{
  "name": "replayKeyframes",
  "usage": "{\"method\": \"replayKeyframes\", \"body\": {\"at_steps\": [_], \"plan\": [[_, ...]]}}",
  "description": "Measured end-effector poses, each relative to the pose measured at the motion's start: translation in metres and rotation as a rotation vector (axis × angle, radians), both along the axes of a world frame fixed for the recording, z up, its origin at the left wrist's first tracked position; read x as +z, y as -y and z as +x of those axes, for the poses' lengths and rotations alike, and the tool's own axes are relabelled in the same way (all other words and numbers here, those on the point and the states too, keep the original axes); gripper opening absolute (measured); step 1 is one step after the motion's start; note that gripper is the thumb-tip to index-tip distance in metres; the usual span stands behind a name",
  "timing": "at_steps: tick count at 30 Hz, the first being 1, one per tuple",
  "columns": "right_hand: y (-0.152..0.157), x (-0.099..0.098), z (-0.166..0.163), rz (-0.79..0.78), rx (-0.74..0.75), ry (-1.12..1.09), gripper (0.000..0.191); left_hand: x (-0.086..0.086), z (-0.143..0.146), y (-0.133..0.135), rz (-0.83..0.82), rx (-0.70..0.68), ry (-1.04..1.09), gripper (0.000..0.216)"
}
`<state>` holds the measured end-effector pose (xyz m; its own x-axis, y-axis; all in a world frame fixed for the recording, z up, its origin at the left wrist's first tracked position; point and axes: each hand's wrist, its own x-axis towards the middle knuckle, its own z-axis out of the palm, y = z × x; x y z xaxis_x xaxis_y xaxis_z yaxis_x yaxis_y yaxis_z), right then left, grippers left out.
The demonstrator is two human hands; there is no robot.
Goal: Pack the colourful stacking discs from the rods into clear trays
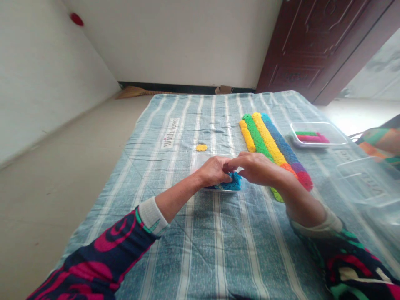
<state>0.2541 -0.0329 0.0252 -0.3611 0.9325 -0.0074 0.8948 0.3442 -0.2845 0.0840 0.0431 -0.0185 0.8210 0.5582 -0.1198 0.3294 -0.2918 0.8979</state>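
Note:
My left hand (214,171) and my right hand (256,166) meet over a clear plastic tray (200,160) on the striped cloth. Both have their fingers pinched together on a blue bumpy piece (234,182) lying in the tray. Just right of my right hand lie several long bumpy strips (268,141) side by side: yellow, green, yellow-orange and blue-purple-red. A small yellow piece (201,147) sits alone on the cloth beyond the tray.
A blue-striped cloth (218,241) covers the table. A second clear tray (318,135) holding green and pink strips stands at the far right. Clear plastic lids (365,179) lie at the right edge. A dark wooden door (315,46) and bare floor lie beyond.

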Motion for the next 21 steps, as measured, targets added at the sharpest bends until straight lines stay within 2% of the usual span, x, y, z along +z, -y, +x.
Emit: {"method": "replayKeyframes", "body": {"at_steps": [5,14,21], "plan": [[-0.0018,-0.0030,0.0021,-0.011,0.014,0.005,0.034,0.0010,-0.0014,-0.0005,0.013,0.008,-0.028,0.027],[-0.0023,0.0007,-0.0031,-0.039,0.017,0.107,0.028,0.0042,-0.0023,0.0009,0.043,-0.018,-0.004,0.027],[-0.0024,0.0027,-0.0037,-0.057,0.036,0.142,0.024,0.0068,-0.0020,0.0009,0.181,-0.069,-0.025,0.022]]}}
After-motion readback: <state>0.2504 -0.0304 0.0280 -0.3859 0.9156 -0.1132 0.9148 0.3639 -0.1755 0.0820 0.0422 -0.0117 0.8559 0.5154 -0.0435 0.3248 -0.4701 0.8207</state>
